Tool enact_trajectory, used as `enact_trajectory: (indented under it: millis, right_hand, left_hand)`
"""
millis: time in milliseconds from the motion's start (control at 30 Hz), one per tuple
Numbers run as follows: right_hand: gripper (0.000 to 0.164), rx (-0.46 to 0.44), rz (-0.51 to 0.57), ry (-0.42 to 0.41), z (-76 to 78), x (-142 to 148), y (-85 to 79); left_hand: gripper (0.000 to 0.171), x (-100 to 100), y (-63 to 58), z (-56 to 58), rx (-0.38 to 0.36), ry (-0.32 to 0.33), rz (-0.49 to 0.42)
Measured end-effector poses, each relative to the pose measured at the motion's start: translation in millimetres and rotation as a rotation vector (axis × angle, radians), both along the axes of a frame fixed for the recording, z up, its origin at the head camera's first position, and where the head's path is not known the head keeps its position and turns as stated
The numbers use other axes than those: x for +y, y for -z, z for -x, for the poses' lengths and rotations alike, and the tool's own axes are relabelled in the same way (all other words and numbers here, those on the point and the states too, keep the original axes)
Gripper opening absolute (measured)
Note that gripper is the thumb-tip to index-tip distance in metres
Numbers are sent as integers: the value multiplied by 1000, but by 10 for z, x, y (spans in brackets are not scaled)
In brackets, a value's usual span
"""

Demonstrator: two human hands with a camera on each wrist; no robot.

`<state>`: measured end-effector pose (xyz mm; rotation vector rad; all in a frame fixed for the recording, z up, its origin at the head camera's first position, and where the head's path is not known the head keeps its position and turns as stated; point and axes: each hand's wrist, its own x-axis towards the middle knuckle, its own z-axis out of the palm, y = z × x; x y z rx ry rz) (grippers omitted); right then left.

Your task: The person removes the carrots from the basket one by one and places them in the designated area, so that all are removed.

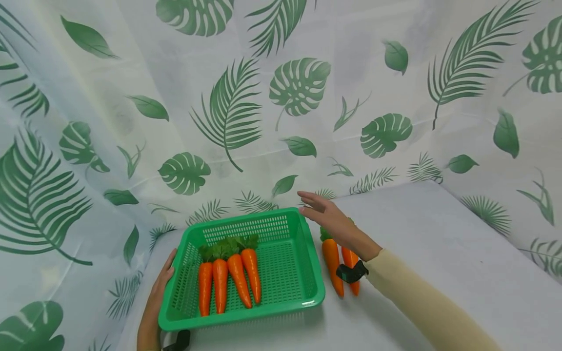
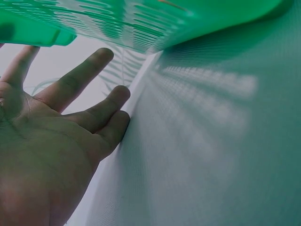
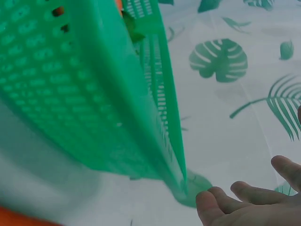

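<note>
Hands stand at either side of a shallow, green, rectangular plastic basket with slotted walls [image 1: 281, 278], which sits on the white-covered table [image 1: 421, 243] between them. From where I stand, the left hand [image 1: 158, 292] lies along its outer wall, fingers straight and fanned apart, curled around nothing; whether they actually press the plastic I can't tell. Opposite, the right hand [image 1: 333, 219] hovers by the far corner, fingers stretched out and loose, holding nothing, its thumb so near the rim that contact is uncertain.

Four glossy orange carrots with leafy green tops [image 1: 239, 278] lie side by side in the basket, nearer the left hand, leaving bare floor toward the right. Two more orange carrots [image 1: 331, 263] rest outside, partly hidden beneath the right hand and the black device on its wrist [image 1: 350, 272].

Neither hand has a firm hold, so a push from one side could slide or swivel the basket. With the load gathered leftward, raising the right end might send those four sliding into the left wall. Dropping the right wrist could knock the loose pair and set them rolling.
</note>
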<state>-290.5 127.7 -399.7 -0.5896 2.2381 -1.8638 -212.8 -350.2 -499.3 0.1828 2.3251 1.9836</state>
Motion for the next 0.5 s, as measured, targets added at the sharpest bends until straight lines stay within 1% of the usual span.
enact_trajectory:
  millis: [100,233,300,500]
  right_hand:
    - [64,-8,17,-23,11,-94,-19]
    - [63,-9,15,-41,23,-210,-50]
    - [63,-7,3,-51,29,-266,-61]
    - [64,-29,-13,-96,64,-413,-8]
  left_hand:
    - [69,-3,-2,-10,19,14,-32]
    - [71,10,-22,-17,-55,-21,-11]
    - [71,15,-29,-11,-77,-35,10]
    - [70,1,-29,5,-83,-31,30]
